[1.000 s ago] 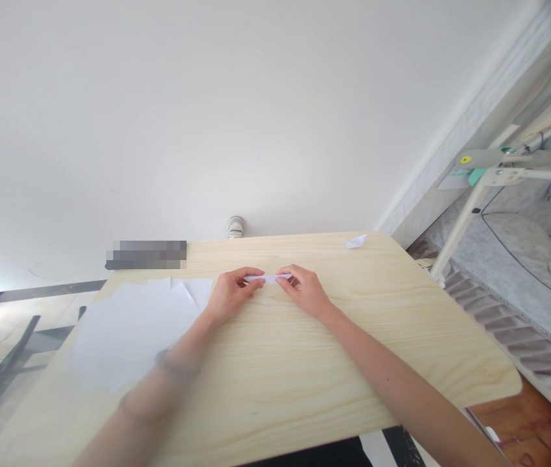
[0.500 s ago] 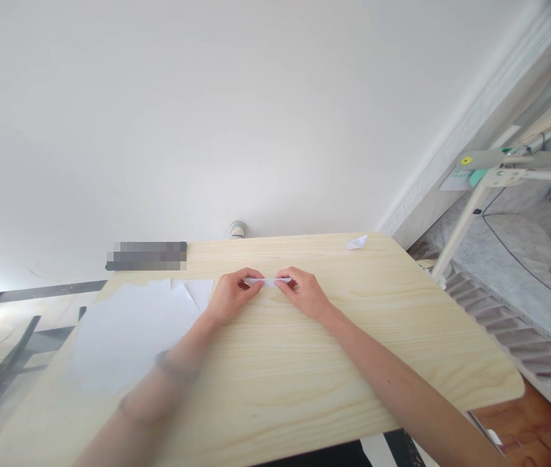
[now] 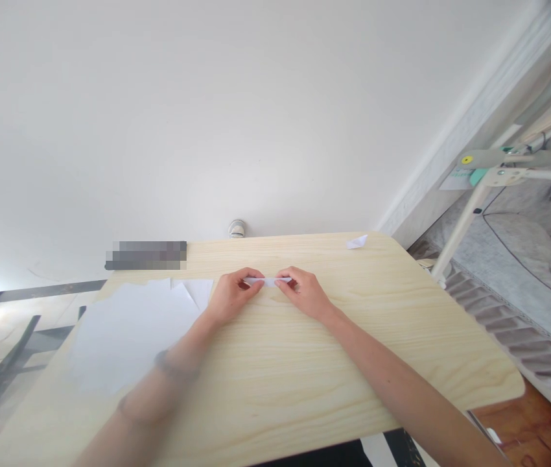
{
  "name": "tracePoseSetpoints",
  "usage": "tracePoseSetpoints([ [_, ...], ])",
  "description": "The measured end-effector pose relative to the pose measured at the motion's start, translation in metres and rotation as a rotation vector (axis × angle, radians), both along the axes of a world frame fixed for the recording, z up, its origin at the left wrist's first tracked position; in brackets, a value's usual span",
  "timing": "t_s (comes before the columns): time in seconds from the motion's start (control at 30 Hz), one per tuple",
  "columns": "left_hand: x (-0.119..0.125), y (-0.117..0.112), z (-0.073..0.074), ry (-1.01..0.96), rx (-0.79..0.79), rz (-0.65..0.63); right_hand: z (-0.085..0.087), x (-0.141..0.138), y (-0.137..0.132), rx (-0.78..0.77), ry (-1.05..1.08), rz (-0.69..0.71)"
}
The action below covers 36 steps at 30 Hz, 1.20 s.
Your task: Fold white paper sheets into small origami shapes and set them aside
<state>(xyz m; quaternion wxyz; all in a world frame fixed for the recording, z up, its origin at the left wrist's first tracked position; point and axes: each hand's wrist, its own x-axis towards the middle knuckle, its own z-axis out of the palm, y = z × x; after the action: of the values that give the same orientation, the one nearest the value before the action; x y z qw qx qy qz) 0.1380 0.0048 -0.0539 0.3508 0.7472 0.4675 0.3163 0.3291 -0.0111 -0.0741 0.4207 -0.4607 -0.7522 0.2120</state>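
A small folded piece of white paper [image 3: 269, 282] is held low over the middle of the table, or on it; I cannot tell which. My left hand [image 3: 234, 293] pinches its left end between thumb and fingers. At the other end, my right hand [image 3: 303, 292] grips it the same way. Only a narrow strip of the paper shows between the two thumbs; the fingers cover its ends. Loose sheets of white paper [image 3: 129, 331] lie spread on the table left of my left hand, partly behind my left forearm.
The light wooden table [image 3: 275, 376] stands against a white wall [image 3: 256, 117]. Near its far right corner lies a small folded paper piece [image 3: 357, 242]. A dark, pixelated object [image 3: 146, 255] sits at the far left edge. Right of the table is a white metal frame [image 3: 465, 224].
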Motion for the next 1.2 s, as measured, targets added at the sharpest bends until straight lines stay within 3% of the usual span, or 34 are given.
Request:
tracePoseSetpoints([
  [0.47, 0.0038, 0.0005, -0.0005, -0.103, 0.077, -0.064, 0.0029, -0.0007, -0.0006, 0.025, 0.002, 0.056],
  [1.2, 0.0053, -0.0020, 0.0036, -0.098, 0.029, -0.074, 0.0055, -0.0008, -0.0021, -0.002, -0.001, 0.061],
])
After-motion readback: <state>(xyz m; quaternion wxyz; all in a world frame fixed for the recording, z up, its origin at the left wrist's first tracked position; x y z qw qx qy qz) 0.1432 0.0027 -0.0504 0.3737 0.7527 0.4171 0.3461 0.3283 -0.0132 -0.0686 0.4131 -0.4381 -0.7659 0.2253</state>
